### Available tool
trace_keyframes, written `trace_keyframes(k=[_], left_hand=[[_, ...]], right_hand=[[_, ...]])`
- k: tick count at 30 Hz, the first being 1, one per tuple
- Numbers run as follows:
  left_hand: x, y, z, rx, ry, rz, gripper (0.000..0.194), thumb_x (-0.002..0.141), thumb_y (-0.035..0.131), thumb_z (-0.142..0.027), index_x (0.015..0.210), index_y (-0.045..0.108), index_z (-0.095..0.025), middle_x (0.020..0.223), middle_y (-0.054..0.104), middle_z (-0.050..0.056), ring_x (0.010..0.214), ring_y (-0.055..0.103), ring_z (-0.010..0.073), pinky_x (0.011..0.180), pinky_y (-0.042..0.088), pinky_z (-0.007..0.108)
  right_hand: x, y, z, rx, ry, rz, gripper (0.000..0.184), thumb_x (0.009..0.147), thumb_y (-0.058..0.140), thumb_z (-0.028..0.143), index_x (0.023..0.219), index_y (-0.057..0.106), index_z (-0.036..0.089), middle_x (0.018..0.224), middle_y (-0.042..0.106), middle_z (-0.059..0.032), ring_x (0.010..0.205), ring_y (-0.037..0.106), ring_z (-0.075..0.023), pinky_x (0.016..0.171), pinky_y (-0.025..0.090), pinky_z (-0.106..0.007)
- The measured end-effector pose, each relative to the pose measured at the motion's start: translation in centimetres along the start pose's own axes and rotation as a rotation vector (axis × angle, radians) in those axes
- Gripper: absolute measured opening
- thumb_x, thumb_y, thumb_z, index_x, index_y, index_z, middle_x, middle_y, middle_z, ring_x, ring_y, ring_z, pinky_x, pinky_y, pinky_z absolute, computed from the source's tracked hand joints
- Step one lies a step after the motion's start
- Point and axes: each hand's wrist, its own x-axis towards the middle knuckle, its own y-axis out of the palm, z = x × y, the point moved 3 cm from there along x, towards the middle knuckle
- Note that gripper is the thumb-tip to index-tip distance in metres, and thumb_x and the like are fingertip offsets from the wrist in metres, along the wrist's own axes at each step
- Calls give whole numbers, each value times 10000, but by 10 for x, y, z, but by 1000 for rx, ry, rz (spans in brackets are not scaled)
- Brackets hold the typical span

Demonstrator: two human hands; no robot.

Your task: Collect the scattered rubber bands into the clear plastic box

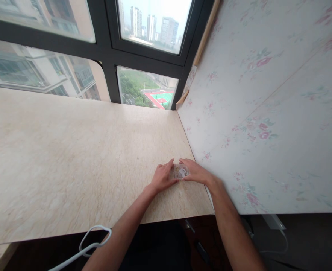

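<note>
A small clear plastic box lies on the marble-patterned sill, near its right end. Something white and rounded shows in it, along with small bits too tiny to name. My left hand grips the box from the left, thumb at the near side and fingers at the far side. From the right, my right hand holds its other end in the same way. Part of each end is hidden by the fingers.
The stone sill stretches far to the left. A flower-patterned wall rises close beside my right hand. Dark window frames stand behind the sill. A white looped cable hangs by my left forearm, below the front edge.
</note>
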Motion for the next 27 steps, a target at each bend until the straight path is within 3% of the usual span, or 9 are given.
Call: trace_keyframes(k=[3, 13, 27], left_hand=[[0, 0, -1, 2, 1, -1, 881, 752, 672, -431, 1459, 194, -210, 1328, 557, 121, 1229, 509, 274, 999, 343, 436], [0, -3, -4, 30, -6, 9, 845, 750, 684, -412, 1440, 250, -191, 1354, 529, 144, 1233, 502, 281, 996, 346, 442], [1, -1, -2, 40, -9, -2, 707, 750, 669, -428, 1361, 387, -213, 1362, 520, 140, 1228, 506, 299, 1002, 355, 443]], right_hand=[[1, 1, 2, 0, -44, 29, 795, 628, 742, 182, 1368, 452, 192, 1394, 486, -138, 1293, 435, -278, 1080, 326, -455], [-1, -14, 22, 107, -115, 62, 514, 646, 692, 128, 1148, 610, 201, 1123, 671, -54, 1021, 619, -251, 897, 472, -371], [-5, -8, 7, 134, -54, -9, 736, 625, 722, 136, 1329, 513, 181, 1341, 554, -122, 1227, 521, -252, 1051, 387, -416]])
